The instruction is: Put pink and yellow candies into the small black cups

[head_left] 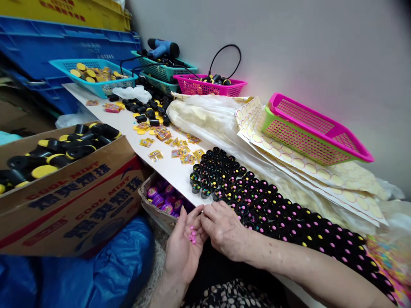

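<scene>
My left hand (184,246) is cupped palm up just off the front edge of the white table, holding several small pink pellets (192,236) in its palm. Bent over the left fingertips is my right hand (223,226), its fingers closed together; whatever they pinch is hidden. Beyond it stand rows of small black cups (239,184), packed tightly along the table. Many cups hold a pink or yellow pellet, and those at the near left end show mixed colours.
A carton of black and yellow containers (61,149) stands left, beside a box of purple packages (165,196). Small printed packets (183,154) lie on the table (128,137). Behind are sticker sheets (289,158), a pink basket (321,124) and a blue heat gun or dryer (162,48).
</scene>
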`<state>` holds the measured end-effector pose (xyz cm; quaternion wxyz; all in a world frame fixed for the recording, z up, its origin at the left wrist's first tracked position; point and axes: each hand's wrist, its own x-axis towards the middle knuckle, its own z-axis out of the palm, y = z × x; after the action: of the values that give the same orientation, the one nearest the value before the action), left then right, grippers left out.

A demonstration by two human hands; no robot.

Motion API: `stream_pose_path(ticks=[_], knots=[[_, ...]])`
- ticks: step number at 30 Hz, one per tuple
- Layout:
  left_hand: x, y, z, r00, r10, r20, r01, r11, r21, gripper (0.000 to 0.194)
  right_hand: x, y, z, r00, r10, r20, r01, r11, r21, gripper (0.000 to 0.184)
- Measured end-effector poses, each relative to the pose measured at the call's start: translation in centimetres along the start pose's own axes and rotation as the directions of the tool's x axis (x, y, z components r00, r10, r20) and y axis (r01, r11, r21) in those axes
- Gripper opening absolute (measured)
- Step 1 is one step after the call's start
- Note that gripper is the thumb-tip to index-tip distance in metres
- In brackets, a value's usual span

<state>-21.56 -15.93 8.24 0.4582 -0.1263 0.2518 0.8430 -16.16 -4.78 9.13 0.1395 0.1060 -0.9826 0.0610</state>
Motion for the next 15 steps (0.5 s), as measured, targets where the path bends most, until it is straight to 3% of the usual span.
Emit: stream_pose_path(ticks=[4, 7, 9, 12, 14, 15], knots=[[0.2, -0.2, 0.1, 1.000, 0.009, 0.023, -0.009, 1.000, 0.016, 0.035, 0.8, -0.2, -0.6, 0.995, 0.034, 0.098, -0.036, 0.999, 0.025, 0.011], [0.3, -0.2, 0.0, 1.000, -0.014, 0.019, 0.014, 1.000, 0.027, 0.038, 1.6, 1.8, -1.3, 0.986, 0.116, 0.116, -0.131, 0.982, 0.137, 0.010], [0.5, 0.1, -0.3, 1.000, -0.023, -0.016, 0.023, 0.999, 0.047, 0.040, 2.1, 4.8, -1.6, 0.971, 0.237, 0.008, -0.230, 0.934, 0.274, 0.014], [0.8, 0.5, -0.9, 0.998, -0.023, -0.052, 0.027, 0.998, 0.063, 0.037, 2.4, 11.1, -1.8, 0.858, 0.490, -0.156, -0.376, 0.805, 0.458, 0.010], [1.0, 0.7, -1.4, 0.998, -0.028, -0.056, 0.031, 0.998, 0.062, 0.034, 2.2, 15.3, -1.5, 0.794, 0.588, -0.155, -0.461, 0.748, 0.477, 0.007], [1.0, 0.7, -1.6, 0.998, -0.032, -0.060, 0.035, 0.998, 0.061, 0.033, 2.1, 17.0, -1.4, 0.784, 0.606, -0.132, -0.491, 0.736, 0.466, 0.008]])
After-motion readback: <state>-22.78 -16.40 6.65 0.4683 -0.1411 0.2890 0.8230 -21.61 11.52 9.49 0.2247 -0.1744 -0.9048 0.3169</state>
